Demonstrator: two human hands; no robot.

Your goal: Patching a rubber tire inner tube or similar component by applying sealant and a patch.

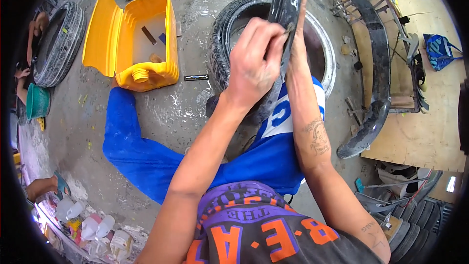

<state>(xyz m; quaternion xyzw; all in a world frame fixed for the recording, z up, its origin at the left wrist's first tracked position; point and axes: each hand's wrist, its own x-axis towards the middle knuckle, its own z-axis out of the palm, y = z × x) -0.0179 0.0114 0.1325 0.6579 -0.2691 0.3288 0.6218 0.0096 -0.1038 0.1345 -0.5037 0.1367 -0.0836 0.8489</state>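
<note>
A long, glossy black strip [288,0], wet and smudged with grey, slants from the top of the view down between my legs. My left hand [255,61] presses against its face, fingers pinched together around something too small or hidden to make out. Along the strip's right edge lies my right hand [297,51], holding it from behind; one digit points up and the other fingers are hidden. Under the strip, a tire [222,34] and a pale ring-shaped rim [328,49] lie on the floor.
A cut-open yellow jug [172,44] holds cloudy water and small blocks. Right of me, a curved black bumper-like piece [381,58] rests near plywood [420,132]. Left are another tire [58,44], a green basin [39,101], plastic bottles [90,227] and parts of other people.
</note>
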